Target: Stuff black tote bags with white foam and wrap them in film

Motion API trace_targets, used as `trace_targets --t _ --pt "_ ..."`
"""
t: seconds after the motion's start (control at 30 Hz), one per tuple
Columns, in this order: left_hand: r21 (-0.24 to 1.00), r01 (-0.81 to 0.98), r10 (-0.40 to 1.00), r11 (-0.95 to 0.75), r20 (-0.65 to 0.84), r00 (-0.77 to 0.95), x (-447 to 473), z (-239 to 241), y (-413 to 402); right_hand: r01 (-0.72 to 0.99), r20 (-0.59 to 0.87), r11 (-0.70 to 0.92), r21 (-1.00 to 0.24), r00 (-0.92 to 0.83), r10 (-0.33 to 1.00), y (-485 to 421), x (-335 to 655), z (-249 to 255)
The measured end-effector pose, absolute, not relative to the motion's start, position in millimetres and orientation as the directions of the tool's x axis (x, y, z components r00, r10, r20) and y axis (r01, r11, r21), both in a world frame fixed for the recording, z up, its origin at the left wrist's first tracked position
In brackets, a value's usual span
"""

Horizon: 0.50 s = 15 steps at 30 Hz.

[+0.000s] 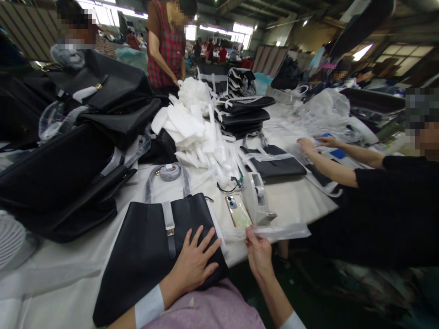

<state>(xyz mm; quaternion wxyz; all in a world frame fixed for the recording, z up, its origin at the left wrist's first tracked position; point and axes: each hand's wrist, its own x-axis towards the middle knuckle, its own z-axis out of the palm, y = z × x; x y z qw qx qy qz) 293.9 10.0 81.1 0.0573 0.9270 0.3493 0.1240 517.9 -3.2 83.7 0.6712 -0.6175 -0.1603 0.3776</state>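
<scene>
You are pressing your left hand [195, 262] flat on the black tote bag [147, 246], palm down, with all five fingers spread wide and nothing gripped in it. The bag is lying flat on the white table [295, 201] right in front of you. Its bottom edge is hanging over the near edge toward your lap and its wrapped handles are arching away from you. A grey strap with a small metal buckle [168, 224] is running down its middle, just left of your fingertips.

Your right hand [259, 253] is sitting just past the bag's right side, at the table's near edge. Its thumb and fingers are pinched closed on the left end of a clear plastic strip [284, 232], which is stretching out to the right along that edge. Your two hands are sitting apart, with the bag's right corner between them.

Just beyond your right hand a phone [238, 211] is lying back up, and a white tape dispenser [259, 198] is standing just beside it on the right. Farther off, a pile of white foam sheets [195, 123] is filling the middle of the table. A heap of black bags [68, 160] is crowding the left side, and another flat black bag [274, 164] is lying beyond the dispenser.

On the right, a co-worker in a black sleeve is reaching a hand [306, 145] over the table, well apart from yours
</scene>
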Motion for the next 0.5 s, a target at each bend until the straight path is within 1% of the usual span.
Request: trace_targets --t 0.17,0.33,0.4,0.5 --pt "0.172 0.632 0.655 -0.755 0.214 0.725 294.3 79.7 9.7 -0.266 -0.204 -0.001 -0.964 0.737 0.645 -10.2 542.5 96.8" --pt "0.154 0.630 0.648 -0.761 0.219 0.729 294.4 77.6 9.1 -0.169 -0.123 0.031 -0.985 0.819 0.560 -20.6 570.1 99.6" --pt "0.152 0.629 0.646 -0.763 0.216 0.732 294.1 77.2 9.0 -0.108 -0.094 -0.004 -0.994 0.846 0.525 -24.9 581.9 99.3" --pt "0.154 0.626 0.645 -0.764 0.208 0.736 293.8 76.9 8.9 0.040 -0.069 -0.196 -0.980 0.850 0.523 -30.5 601.7 101.4"
